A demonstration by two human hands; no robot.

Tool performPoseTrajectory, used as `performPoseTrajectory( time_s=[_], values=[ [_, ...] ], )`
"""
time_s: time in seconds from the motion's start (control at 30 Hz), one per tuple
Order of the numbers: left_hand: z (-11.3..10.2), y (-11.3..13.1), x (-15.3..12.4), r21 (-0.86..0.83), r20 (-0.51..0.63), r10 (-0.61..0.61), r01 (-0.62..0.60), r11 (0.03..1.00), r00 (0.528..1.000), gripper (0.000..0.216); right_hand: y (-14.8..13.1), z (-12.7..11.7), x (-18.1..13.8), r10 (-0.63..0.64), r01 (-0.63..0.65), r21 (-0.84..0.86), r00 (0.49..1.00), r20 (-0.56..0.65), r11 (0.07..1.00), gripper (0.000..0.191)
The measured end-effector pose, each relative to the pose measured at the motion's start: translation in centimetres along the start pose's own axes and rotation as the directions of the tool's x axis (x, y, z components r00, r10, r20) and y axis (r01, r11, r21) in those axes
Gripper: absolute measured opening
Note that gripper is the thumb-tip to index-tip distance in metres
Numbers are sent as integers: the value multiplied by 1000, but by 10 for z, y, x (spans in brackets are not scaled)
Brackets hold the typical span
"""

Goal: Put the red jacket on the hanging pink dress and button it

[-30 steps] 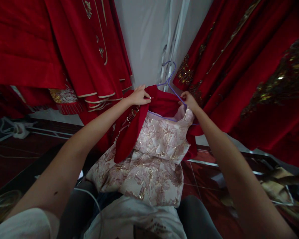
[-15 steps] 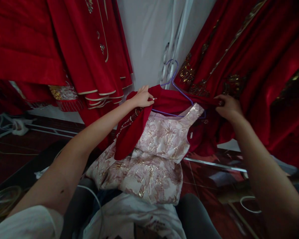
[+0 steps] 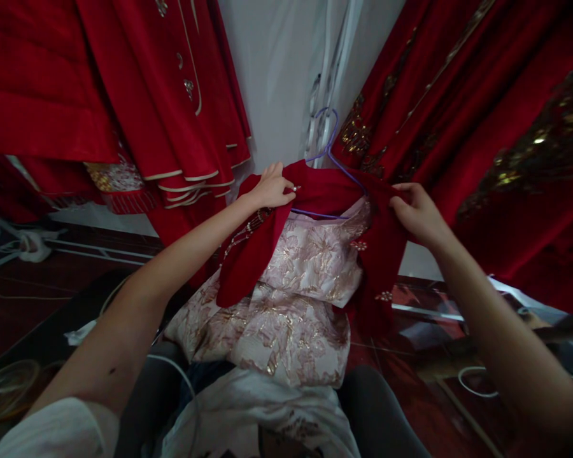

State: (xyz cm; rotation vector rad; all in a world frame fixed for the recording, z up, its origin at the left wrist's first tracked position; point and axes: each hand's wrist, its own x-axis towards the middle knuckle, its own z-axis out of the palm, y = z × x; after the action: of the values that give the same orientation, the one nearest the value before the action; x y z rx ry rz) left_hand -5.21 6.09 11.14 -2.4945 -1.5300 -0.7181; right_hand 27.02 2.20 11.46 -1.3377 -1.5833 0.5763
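Observation:
A red jacket with beaded fastenings hangs over a purple hanger. Beneath it on the same hanger is a pale pink and gold brocade dress, its skirt lying across my lap. My left hand pinches the jacket's left front edge near the shoulder. On the other side, my right hand grips the jacket's right shoulder between thumb and fingers. The dress's right strap is partly covered by the red cloth. The hanger's lower bar shows at the neckline.
Red garments with pale trim hang at the left, and red garments with gold sequins hang at the right. Between them stands a white panel. A metal rail runs low over the dark red tiled floor.
My right hand has moved left and slightly inward, drawing the jacket's right front over the dress strap and hanger end. My left hand stays in place.

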Motion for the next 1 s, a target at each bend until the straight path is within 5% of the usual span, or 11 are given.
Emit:
performPoseTrajectory(
  time_s=[0.17,0.37,0.6,0.83,1.0],
  values=[
    [4,6,0,-6,1,-23,23,1000,1000,26,-9,67,9,-152,142,122,985,78,982,27],
    [6,-1,1,-33,-5,-40,40,999,999,27,-31,137,2,-371,295,324,906,204,899,29],
    [33,21,-50,-97,-288,-101,76,992,952,24,0,124,-10,-239,172,372,961,142,912,30],
    [65,68,-72,-331,-232,-55,-25,943,971,19,-3,128,-23,-300,203,383,930,214,901,39],
    [64,66,-65,-460,-358,-267,81,884,895,18,-4,122,-26,-315,198,387,910,268,901,41]
  ],
)
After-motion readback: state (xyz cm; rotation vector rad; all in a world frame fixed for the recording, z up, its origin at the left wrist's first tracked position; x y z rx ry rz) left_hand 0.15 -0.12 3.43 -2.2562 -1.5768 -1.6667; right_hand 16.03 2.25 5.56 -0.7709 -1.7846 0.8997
